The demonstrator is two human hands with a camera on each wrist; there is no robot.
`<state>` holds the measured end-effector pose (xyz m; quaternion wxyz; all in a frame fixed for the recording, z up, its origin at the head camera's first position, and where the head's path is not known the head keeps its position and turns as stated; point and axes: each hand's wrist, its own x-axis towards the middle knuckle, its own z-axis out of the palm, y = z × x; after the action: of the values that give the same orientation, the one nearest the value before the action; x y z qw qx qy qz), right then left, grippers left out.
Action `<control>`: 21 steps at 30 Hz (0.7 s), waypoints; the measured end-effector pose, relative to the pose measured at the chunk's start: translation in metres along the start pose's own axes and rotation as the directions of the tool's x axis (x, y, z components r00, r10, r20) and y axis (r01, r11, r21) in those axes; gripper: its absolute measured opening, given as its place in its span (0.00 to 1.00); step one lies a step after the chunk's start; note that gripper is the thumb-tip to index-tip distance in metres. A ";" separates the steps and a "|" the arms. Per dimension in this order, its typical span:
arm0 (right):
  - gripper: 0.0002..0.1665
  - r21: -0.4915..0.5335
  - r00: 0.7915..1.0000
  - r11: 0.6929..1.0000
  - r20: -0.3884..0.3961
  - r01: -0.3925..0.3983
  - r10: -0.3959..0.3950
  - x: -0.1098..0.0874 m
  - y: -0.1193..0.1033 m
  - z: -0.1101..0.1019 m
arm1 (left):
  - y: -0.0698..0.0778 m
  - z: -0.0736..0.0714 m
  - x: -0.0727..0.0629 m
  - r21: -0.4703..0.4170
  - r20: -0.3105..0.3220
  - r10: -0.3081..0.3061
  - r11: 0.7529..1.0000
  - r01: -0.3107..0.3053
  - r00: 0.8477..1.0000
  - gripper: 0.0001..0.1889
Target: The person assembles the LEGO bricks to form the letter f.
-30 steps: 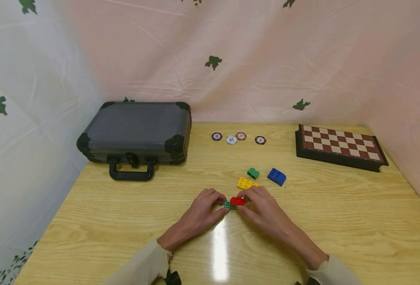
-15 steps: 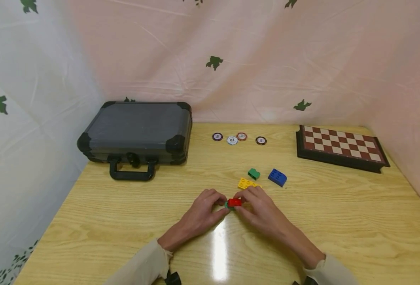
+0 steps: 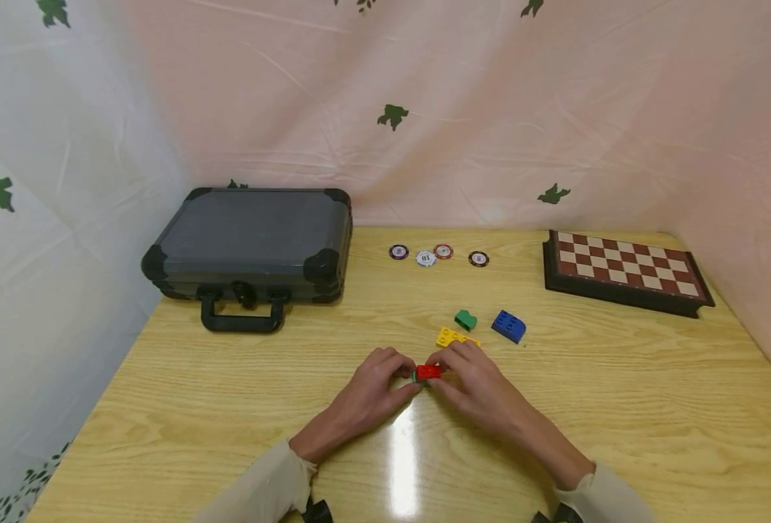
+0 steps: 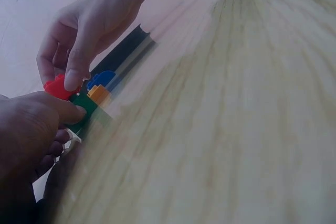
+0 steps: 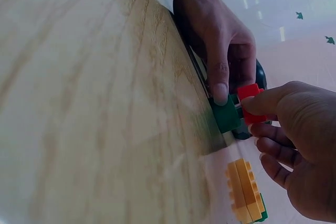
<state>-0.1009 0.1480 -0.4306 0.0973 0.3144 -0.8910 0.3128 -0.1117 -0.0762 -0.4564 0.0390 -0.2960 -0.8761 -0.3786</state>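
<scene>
My left hand (image 3: 380, 379) pinches a green toy building brick (image 5: 224, 116) low over the wooden table, thumb on its near side. Between thumb and fingers of my right hand (image 3: 480, 381) is a red building brick (image 3: 428, 372), held right over the green one. In the right wrist view, a narrow gap with green studs shows between the two bricks, so I cannot tell whether they are fully joined. Just beyond the right fingers lie yellow bricks (image 3: 449, 336), partly covered by that hand. A small green brick (image 3: 466, 319) and a blue brick (image 3: 509, 326) sit behind them.
A dark grey hard case (image 3: 255, 232) with its handle forward stands at the back left. Several poker chips (image 3: 426, 258) lie at the back middle. A checkered game board box (image 3: 623, 269) is at the back right. Fabric (image 3: 490, 109) hangs behind the table.
The right hand has shifted slightly left, bringing the red brick over the green one and covering more of its studs. My left hand stays in place.
</scene>
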 end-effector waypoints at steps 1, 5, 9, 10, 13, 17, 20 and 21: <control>0.14 -0.001 1.000 1.000 -0.001 0.002 -0.002 0.000 0.000 0.000 | 0.000 0.000 0.000 0.000 -0.001 0.000 1.000 0.000 1.000 0.08; 0.14 -0.004 1.000 1.000 0.006 -0.002 0.002 0.001 0.000 0.000 | -0.001 0.000 0.000 0.000 -0.001 -0.001 1.000 0.001 1.000 0.08; 0.14 -0.008 1.000 1.000 0.022 -0.012 0.012 0.002 -0.002 0.000 | 0.000 0.000 0.000 0.001 0.002 -0.001 1.000 0.001 1.000 0.09; 0.14 -0.010 1.000 1.000 0.025 -0.012 0.012 0.002 -0.002 -0.001 | 0.000 0.000 0.000 0.002 0.003 -0.001 1.000 0.001 1.000 0.09; 0.14 -0.019 0.999 1.000 0.034 -0.010 0.011 0.003 -0.003 -0.001 | 0.000 0.000 0.000 0.005 0.003 -0.001 1.000 0.001 1.000 0.09; 0.14 -0.030 0.999 1.000 0.045 -0.007 0.009 0.003 -0.003 -0.001 | 0.000 0.001 -0.001 0.010 0.000 0.003 1.000 -0.003 1.000 0.09; 0.13 -0.033 0.999 0.999 0.051 0.000 0.002 0.003 -0.003 -0.001 | 0.000 0.001 -0.001 0.014 -0.002 0.006 1.000 -0.006 1.000 0.08; 0.13 -0.033 0.999 0.999 0.053 0.003 -0.001 0.004 -0.002 -0.001 | 0.000 0.000 -0.001 0.014 -0.002 0.007 1.000 -0.007 1.000 0.08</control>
<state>-0.1024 0.1456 -0.4272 0.0791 0.3219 -0.8980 0.2892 -0.1111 -0.0765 -0.4572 0.0432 -0.2983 -0.8777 -0.3725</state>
